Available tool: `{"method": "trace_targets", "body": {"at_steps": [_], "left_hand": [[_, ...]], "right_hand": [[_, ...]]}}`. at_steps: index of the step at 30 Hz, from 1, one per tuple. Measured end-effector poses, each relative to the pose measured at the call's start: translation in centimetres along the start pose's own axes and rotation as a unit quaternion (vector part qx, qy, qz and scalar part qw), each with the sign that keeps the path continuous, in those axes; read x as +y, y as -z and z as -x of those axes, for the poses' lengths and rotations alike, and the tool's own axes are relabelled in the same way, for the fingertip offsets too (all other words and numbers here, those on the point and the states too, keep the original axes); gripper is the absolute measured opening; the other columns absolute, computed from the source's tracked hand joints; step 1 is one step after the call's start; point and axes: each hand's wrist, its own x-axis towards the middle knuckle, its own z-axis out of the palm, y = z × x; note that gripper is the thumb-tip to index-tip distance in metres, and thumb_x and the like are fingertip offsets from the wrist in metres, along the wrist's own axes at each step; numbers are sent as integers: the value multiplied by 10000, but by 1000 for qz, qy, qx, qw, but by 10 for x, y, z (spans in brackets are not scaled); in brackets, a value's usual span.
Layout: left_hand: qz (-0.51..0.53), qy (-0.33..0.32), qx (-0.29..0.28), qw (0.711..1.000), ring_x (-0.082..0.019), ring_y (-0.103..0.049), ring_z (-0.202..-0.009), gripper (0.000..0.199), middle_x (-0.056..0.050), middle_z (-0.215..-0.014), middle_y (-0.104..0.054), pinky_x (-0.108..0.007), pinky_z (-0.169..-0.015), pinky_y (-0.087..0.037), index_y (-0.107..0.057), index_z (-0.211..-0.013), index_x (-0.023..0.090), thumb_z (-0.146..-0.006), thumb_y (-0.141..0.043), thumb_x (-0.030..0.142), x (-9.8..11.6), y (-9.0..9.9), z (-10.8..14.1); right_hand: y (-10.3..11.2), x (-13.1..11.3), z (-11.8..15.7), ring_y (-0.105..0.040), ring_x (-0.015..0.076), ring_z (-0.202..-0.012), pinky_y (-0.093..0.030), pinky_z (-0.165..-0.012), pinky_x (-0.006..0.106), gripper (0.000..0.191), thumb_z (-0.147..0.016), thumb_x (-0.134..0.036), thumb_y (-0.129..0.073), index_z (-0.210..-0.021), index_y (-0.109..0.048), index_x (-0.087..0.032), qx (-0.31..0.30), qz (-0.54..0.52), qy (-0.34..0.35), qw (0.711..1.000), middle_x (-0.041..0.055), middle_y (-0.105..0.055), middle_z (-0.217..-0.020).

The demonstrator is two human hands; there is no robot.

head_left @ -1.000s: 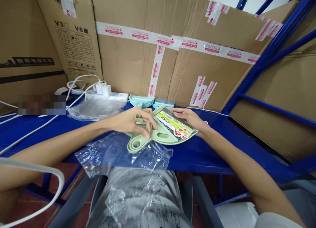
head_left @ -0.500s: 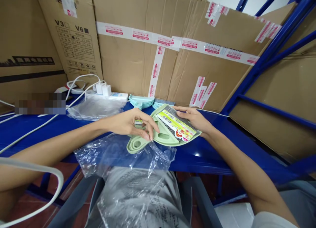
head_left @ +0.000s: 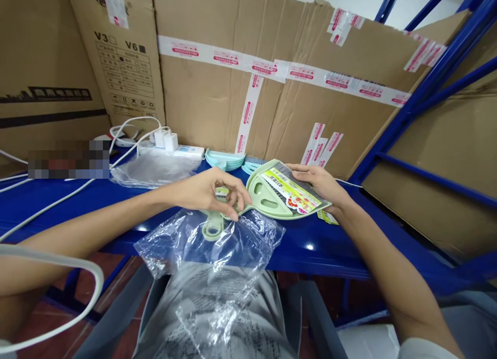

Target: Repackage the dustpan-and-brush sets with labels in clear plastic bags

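Observation:
A light green dustpan-and-brush set (head_left: 267, 201) is tilted over the front of the table, with a yellow printed label across its dark bristles. My right hand (head_left: 320, 185) grips its wide edge on the right, thumb on top. Its ring-ended handle (head_left: 213, 230) points left toward me, beneath my left hand. My left hand (head_left: 221, 193) has its fingers curled in a pinch at a clear plastic bag (head_left: 233, 250), beside the handle. The bag hangs crumpled over the table edge and my lap. Exactly where the fingertips meet the film is partly hidden.
Light blue dustpan sets (head_left: 224, 159) lie at the back, near flat clear bags (head_left: 155, 168). White chargers (head_left: 166, 140) and cables (head_left: 73, 196) occupy the left. A yellow-green label (head_left: 328, 217) shows below my right hand. Taped cardboard (head_left: 209, 95) walls the back; a blue frame (head_left: 411, 105) rises right.
The dustpan set has moved right and slightly up with my right hand. The bag is more spread below my left hand. A yellow-green label has come into view under my right hand.

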Motion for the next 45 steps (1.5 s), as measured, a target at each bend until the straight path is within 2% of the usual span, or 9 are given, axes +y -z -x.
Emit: {"method": "trace_targets", "body": {"at_steps": [4, 10, 16, 24, 27, 31, 35, 40, 45], "left_hand": [[-18, -7, 33, 999, -121, -672, -737, 304, -28, -865, -762, -257, -739, -557, -797, -1036, 174, -779, -942, 245, -2, 1, -2], [-10, -10, 29, 999, -127, -658, -748, 236, -37, -856, -767, -264, -733, -545, -800, -981, 172, -804, -923, 268, -4, 4, -2], [-15, -19, 28, 999, -135, -681, -776, 192, -37, -866, -777, -275, -765, -557, -809, -984, 186, -825, -902, 240, -5, 4, -1], [-56, -9, 39, 998, -141, -701, -762, 189, -58, -860, -800, -269, -752, -566, -806, -960, 171, -855, -890, 304, -7, 2, -2], [-57, -6, 35, 998, -136, -695, -749, 170, -55, -840, -794, -262, -745, -560, -802, -939, 164, -874, -873, 304, -6, 1, -2], [-44, -10, 38, 998, -131, -680, -745, 140, -45, -819, -781, -257, -742, -550, -803, -910, 163, -867, -874, 276, -5, -1, -3], [-43, -7, 51, 998, -127, -668, -733, 130, -38, -818, -777, -255, -725, -538, -809, -912, 169, -861, -876, 268, -5, -3, -2], [-62, -11, 69, 996, -130, -658, -735, 150, -37, -819, -776, -258, -725, -533, -821, -920, 176, -846, -890, 288, -5, -3, -3], [-58, -23, 54, 997, -134, -660, -732, 179, -48, -840, -783, -266, -719, -541, -824, -942, 176, -864, -883, 326, -3, -5, -3]], "right_hand": [[-6, 1, 4, -802, 192, -776, -652, -675, 265, 412, -887, -176, -760, -1297, -794, -178, -5, 1, 8, 1000, 109, -852, -1058], [-21, 11, 11, -796, 192, -786, -645, -731, 290, 486, -889, -277, -823, -1366, -760, -209, -45, 28, 43, 998, 86, -853, -1035], [-13, 7, 7, -799, 211, -788, -652, -721, 319, 430, -923, -255, -775, -1351, -768, -221, 8, 20, 75, 997, 82, -852, -1017], [12, -5, -5, -794, 198, -745, -642, -631, 263, 245, -827, -131, -767, -1048, -869, -162, -8, 27, -38, 999, 112, -854, -1018], [5, 0, -5, -792, 190, -723, -634, -626, 261, 289, -845, -135, -763, -1120, -851, -152, -7, 29, -37, 999, 118, -852, -1043], [-9, 10, -2, -791, 194, -735, -630, -642, 277, 350, -899, -189, -766, -1247, -805, -187, 8, 19, 26, 999, 86, -854, -1013], [-12, 12, -2, -787, 194, -746, -632, -687, 291, 339, -919, -229, -764, -1255, -799, -203, 18, 14, 69, 997, 67, -851, -968], [-15, 14, -1, -780, 186, -730, -630, -699, 291, 343, -909, -217, -765, -1250, -795, -195, 0, 3, 43, 999, 73, -849, -957], [-34, 28, 3, -785, 202, -737, -638, -721, 321, 408, -894, -260, -796, -1296, -774, -194, -45, -6, 16, 999, 76, -847, -960]]}}
